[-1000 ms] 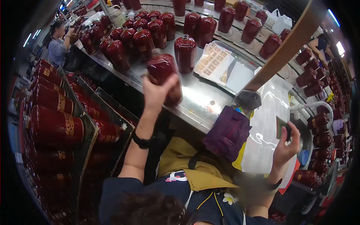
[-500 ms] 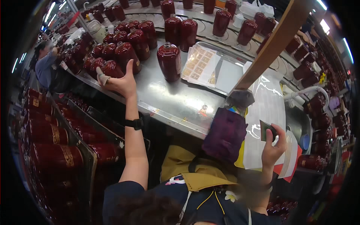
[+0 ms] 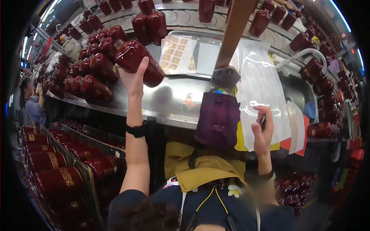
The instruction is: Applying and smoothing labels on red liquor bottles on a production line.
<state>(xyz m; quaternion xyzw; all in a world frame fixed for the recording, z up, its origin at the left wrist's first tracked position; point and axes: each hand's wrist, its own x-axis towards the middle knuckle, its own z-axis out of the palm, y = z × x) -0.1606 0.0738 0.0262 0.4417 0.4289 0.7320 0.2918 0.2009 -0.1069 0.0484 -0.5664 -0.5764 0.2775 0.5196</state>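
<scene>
A glossy dark red bottle (image 3: 139, 61) leans to the left over the metal table, lifted and tilted, its neck pointing up and left. My left hand (image 3: 133, 80) is closed around its near side, thumb lying along the glass. Several similar red bottles (image 3: 101, 66) stand crowded just left of that hand. My right hand (image 3: 263, 134) is at the right with curled fingers, above a white sheet (image 3: 259, 82). A small dark flat piece (image 3: 263, 123) shows edge-on between its thumb and fingers; its kind cannot be made out.
Gold label sheets (image 3: 175, 54) lie on a tray behind the metal tabletop (image 3: 169, 102). A wooden post (image 3: 231, 38) rises beside a purple cloth bundle (image 3: 217, 119). Racks of red bottles (image 3: 58, 177) stand at lower left. A conveyor (image 3: 185, 17) curves behind. Another person (image 3: 34, 102) is at far left.
My left hand, spread beside the bottles before, now grips a bottle and tilts it. My right hand has shifted up and left, turning the dark piece edge-on. The view has swung right.
</scene>
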